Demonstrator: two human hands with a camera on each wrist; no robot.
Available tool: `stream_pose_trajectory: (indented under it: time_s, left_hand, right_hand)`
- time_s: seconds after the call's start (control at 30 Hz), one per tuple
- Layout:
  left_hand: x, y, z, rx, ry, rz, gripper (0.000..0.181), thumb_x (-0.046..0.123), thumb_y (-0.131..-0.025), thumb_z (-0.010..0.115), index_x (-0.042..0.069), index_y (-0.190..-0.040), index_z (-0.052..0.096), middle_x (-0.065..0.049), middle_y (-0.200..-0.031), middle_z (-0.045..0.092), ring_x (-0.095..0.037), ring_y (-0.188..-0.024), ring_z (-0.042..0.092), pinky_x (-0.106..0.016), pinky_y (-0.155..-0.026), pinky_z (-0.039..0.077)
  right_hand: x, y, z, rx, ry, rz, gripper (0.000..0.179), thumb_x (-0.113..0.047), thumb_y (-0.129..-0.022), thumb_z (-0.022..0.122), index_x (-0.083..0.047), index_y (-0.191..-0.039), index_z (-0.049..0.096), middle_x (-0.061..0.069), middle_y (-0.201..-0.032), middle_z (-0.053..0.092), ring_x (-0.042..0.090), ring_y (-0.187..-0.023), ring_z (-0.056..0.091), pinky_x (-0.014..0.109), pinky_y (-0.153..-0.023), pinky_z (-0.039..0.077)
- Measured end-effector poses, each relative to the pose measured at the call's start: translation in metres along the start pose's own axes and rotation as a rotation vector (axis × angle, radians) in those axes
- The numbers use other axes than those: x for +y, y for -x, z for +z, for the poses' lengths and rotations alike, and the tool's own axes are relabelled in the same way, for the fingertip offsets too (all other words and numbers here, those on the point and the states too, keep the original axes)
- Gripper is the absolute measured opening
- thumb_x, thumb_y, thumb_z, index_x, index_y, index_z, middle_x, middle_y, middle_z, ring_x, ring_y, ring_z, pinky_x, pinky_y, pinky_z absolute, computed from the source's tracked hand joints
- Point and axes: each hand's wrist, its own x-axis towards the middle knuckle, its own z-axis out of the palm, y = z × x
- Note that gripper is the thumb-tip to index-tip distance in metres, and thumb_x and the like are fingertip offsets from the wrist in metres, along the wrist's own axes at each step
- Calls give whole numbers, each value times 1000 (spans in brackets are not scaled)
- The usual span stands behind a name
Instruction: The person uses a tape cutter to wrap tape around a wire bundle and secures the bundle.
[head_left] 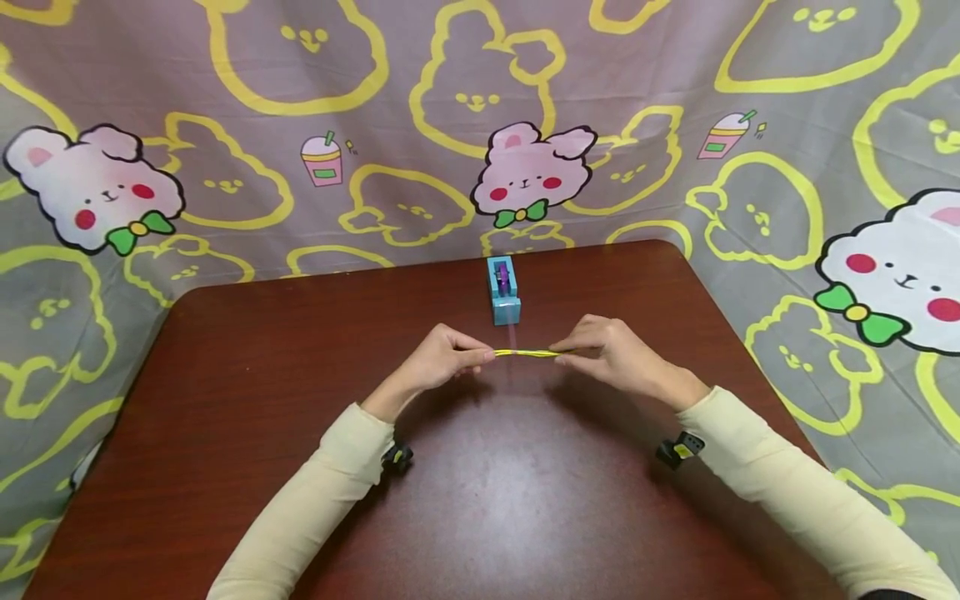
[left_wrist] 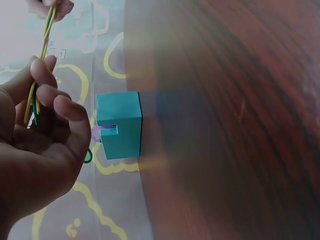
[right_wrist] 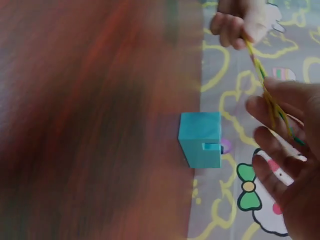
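Note:
A small bundle of thin yellow and green wires is stretched level between both hands, over the table. My left hand pinches its left end with thumb and fingertips; in the left wrist view loose wire ends stick out past the fingers. The right hand pinches the other end, and its remaining fingers are spread. A strip of clear tape runs from the blue tape dispenser toward the middle of the bundle. The dispenser, with a purple roll core, stands just beyond the hands.
The dark reddish-brown table reaches back to a hanging cloth printed with cartoon bunnies and yellow outlines. Cloth also hangs along both sides. A black device is at the left wrist, another at the right.

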Motion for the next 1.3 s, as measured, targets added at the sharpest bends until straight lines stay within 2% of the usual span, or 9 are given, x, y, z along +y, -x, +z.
stream_pose_trajectory:
  time_s: [0.17, 0.33, 0.5, 0.6, 0.7, 0.87, 1.03, 1.17, 1.3]
  left_hand:
    - [-1, 1, 1, 41, 7, 138, 16, 7, -90, 76, -6, -100, 78, -30, -84, 69, -21, -62, 55, -24, -54, 40]
    - [-4, 0, 0, 80, 30, 239, 11, 3, -88, 77, -2, -97, 80, -20, -81, 70, -13, -67, 49, -23, -58, 38]
    - [-4, 1, 4, 109, 31, 297, 11, -1, -87, 77, -4, -97, 79, -16, -82, 70, -11, -72, 54, -22, -61, 40]
    - [-2, 2, 7, 131, 3, 306, 12, -4, -86, 76, -6, -98, 78, -19, -84, 69, -12, -74, 55, -21, -61, 40]
    - [-1, 3, 10, 145, -22, 302, 14, -5, -86, 76, -9, -99, 76, -22, -85, 68, -14, -75, 55, -20, -61, 40]
    - [-2, 4, 13, 158, -60, 299, 13, 0, -85, 79, -4, -98, 79, -16, -85, 68, -13, -73, 53, -21, -60, 40]
    - [-6, 4, 11, 155, -74, 303, 13, 7, -85, 81, 3, -97, 81, -6, -84, 68, -13, -73, 55, -23, -60, 43]
    - [-8, 6, 9, 146, -71, 297, 13, 9, -86, 81, 5, -98, 81, -3, -84, 67, -16, -74, 56, -24, -60, 45]
    - [-8, 7, 8, 147, -72, 282, 13, 8, -86, 80, 5, -99, 81, -2, -85, 67, -17, -77, 58, -24, -61, 46]
  right_hand:
    - [4, -11, -8, -71, -293, 311, 9, -13, -93, 75, -12, -99, 81, 2, -85, 74, 23, -78, 65, 30, -65, 51]
    - [22, -21, -10, -210, -536, 511, 23, -24, -101, 64, -7, -98, 79, 14, -86, 74, 34, -88, 67, 42, -84, 53]
    - [46, -18, -3, -344, -861, 601, 32, -21, -105, 54, 6, -107, 72, 14, -82, 72, 24, -90, 65, 42, -93, 46]
    - [58, -13, 8, -406, -1093, 611, 31, -14, -106, 50, 9, -108, 71, 8, -80, 72, 18, -80, 66, 40, -89, 48]
    - [65, -8, 20, -470, -1238, 637, 31, -14, -107, 49, 3, -105, 75, 4, -78, 73, 14, -74, 66, 34, -80, 50]
    - [68, -3, 32, -489, -1316, 695, 32, -13, -107, 47, -3, -100, 77, 2, -75, 72, 13, -71, 64, 29, -73, 51]
    - [66, -4, 32, -470, -1298, 737, 32, -5, -107, 44, -1, -102, 76, 2, -78, 71, 14, -72, 63, 31, -73, 51]
    - [59, -8, 25, -453, -1168, 740, 25, -5, -104, 51, 8, -107, 71, 4, -77, 69, 15, -72, 62, 33, -72, 51]
    - [48, -14, 13, -415, -901, 669, 30, -11, -99, 64, 16, -111, 67, 8, -76, 69, 20, -73, 63, 37, -72, 52]
